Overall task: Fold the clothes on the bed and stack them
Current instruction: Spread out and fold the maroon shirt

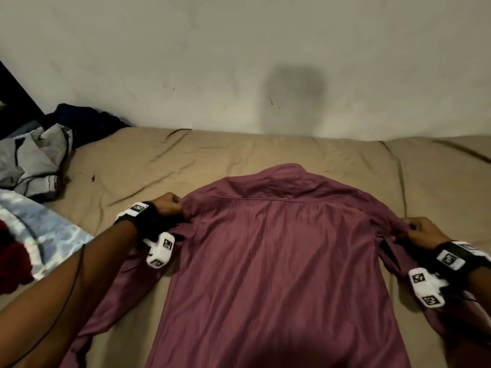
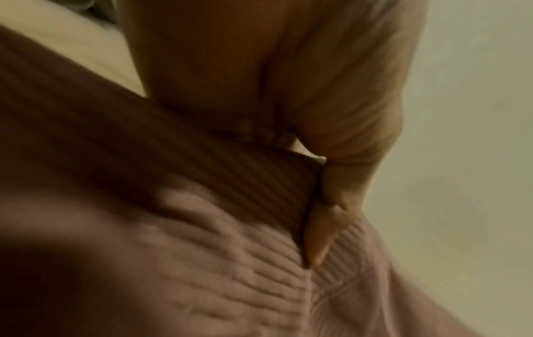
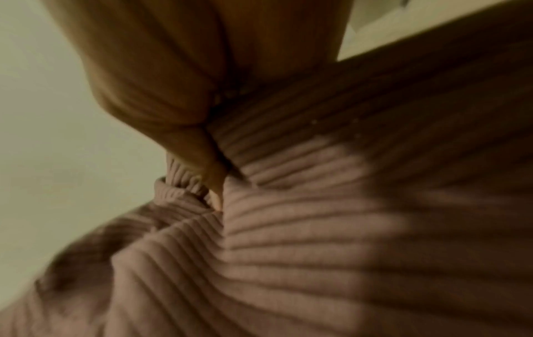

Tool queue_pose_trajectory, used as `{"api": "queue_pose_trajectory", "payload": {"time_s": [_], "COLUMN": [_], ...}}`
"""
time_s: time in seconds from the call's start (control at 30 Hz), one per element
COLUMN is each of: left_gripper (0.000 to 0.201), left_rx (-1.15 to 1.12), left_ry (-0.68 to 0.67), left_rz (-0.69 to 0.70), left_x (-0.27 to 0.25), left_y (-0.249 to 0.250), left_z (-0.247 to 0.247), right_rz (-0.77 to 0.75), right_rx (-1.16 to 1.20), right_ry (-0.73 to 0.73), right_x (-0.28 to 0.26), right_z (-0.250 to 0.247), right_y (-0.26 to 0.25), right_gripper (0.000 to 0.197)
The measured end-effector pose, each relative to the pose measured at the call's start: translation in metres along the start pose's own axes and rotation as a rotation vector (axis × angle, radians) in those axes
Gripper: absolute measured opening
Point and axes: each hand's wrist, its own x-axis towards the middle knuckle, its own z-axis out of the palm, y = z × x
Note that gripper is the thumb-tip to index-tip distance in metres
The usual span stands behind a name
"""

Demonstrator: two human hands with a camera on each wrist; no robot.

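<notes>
A maroon ribbed long-sleeved shirt (image 1: 279, 261) lies spread back-up on the tan bed (image 1: 186, 160), collar toward the wall. My left hand (image 1: 172, 208) grips the shirt's left shoulder with curled fingers. My right hand (image 1: 419, 231) pinches the right shoulder. In the left wrist view the thumb (image 2: 320, 234) presses into the ribbed cloth (image 2: 216, 250). In the right wrist view the thumb (image 3: 213, 173) pinches a fold of the same cloth (image 3: 303, 228). Both sleeves trail down past my forearms.
A heap of unfolded grey and dark blue clothes (image 1: 39, 152) lies at the bed's far left. A light blue patterned cloth (image 1: 39, 235) with something dark red sits at the left edge. A plain wall (image 1: 239, 62) rises right behind the bed.
</notes>
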Motion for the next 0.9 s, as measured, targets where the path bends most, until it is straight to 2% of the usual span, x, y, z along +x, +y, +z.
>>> {"api": "queue_pose_trajectory", "payload": {"time_s": [0.1,0.13,0.17,0.23,0.3,0.37,0.43,0.53,0.57,0.63,0.67,0.73,0.77,0.83,0.9], "left_gripper": [0.015,0.009,0.013,0.025,0.023,0.035,0.044,0.065,0.077,0.1,0.101,0.083,0.069,0.049,0.039], "left_rx": [-0.331,-0.376,-0.405,-0.306,-0.127,-0.001,0.068,0.184,0.267,0.383,0.396,0.401,0.401,0.391,0.283], "left_ry": [-0.033,0.001,0.068,0.235,0.364,0.504,0.551,0.451,0.397,0.318,0.267,0.148,0.112,0.089,0.148], "left_rz": [0.063,0.078,0.089,0.099,0.081,0.062,0.028,-0.139,-0.206,-0.312,-0.358,-0.427,-0.442,-0.445,-0.403], "left_x": [0.0,0.003,0.007,0.015,0.017,0.007,-0.024,-0.092,-0.117,-0.157,-0.177,-0.206,-0.216,-0.231,-0.241], "left_y": [0.01,0.009,0.006,-0.006,-0.015,-0.021,-0.03,-0.079,-0.102,-0.15,-0.17,-0.201,-0.21,-0.23,-0.233], "left_z": [-0.012,-0.016,-0.019,-0.024,-0.023,-0.022,-0.027,-0.032,-0.032,-0.026,-0.026,-0.022,-0.017,-0.008,-0.005], "right_rz": [0.019,0.035,0.066,0.129,0.128,-0.026,-0.297,-0.68,-0.765,-0.894,-0.932,-0.926,-0.906,-0.859,-0.813], "right_rx": [0.209,0.218,0.226,0.17,-0.169,-0.542,-0.642,-0.535,-0.442,-0.263,-0.2,-0.209,-0.265,-0.467,-0.653], "right_ry": [0.083,0.167,0.224,0.261,0.281,0.435,0.496,0.386,0.293,0.056,-0.083,-0.331,-0.408,-0.417,-0.349], "right_x": [-0.006,-0.002,0.0,0.001,0.003,-0.006,-0.032,-0.086,-0.108,-0.15,-0.169,-0.2,-0.21,-0.224,-0.232], "right_z": [-0.016,-0.023,-0.027,-0.026,-0.015,0.007,0.041,0.121,0.155,0.219,0.25,0.303,0.323,0.354,0.367], "right_y": [-0.009,-0.005,-0.003,-0.002,-0.006,-0.028,-0.069,-0.125,-0.139,-0.166,-0.182,-0.209,-0.22,-0.235,-0.243], "right_gripper": [0.019,0.022,0.025,0.033,0.039,0.046,0.05,0.035,0.033,0.041,0.047,0.058,0.069,0.09,0.095]}}
